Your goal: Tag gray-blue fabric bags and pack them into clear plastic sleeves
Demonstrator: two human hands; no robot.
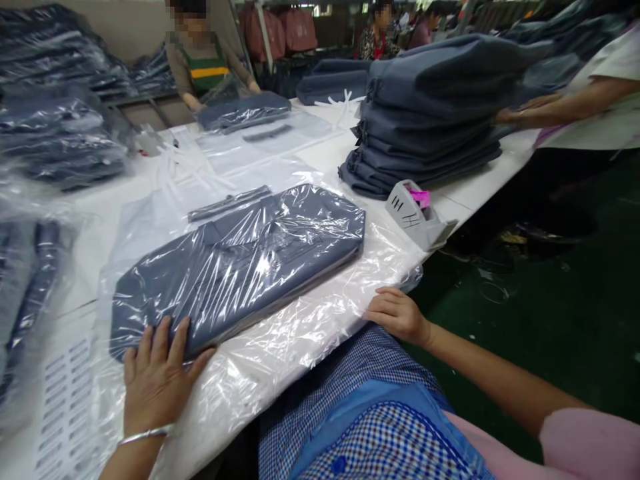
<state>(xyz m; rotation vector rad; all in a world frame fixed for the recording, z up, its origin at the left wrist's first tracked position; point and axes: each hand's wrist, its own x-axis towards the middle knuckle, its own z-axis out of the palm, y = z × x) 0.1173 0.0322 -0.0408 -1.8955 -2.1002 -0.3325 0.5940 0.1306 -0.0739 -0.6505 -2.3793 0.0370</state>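
White table (467, 190), wrapped bundle (245, 267) atop

The left hand (160, 373) lies spread on the near left end of a blue bag (240, 273) in clear plastic (300, 333); the right hand (397, 317) curls at the plastic's edge, beside the table (473, 192). Beyond, a blue stack (425, 120) stands near a tape dispenser (406, 212), and a co-worker (207, 67) handles another bag (245, 110).

Glossy plastic bag (240, 273), matt cloth stack (430, 113)
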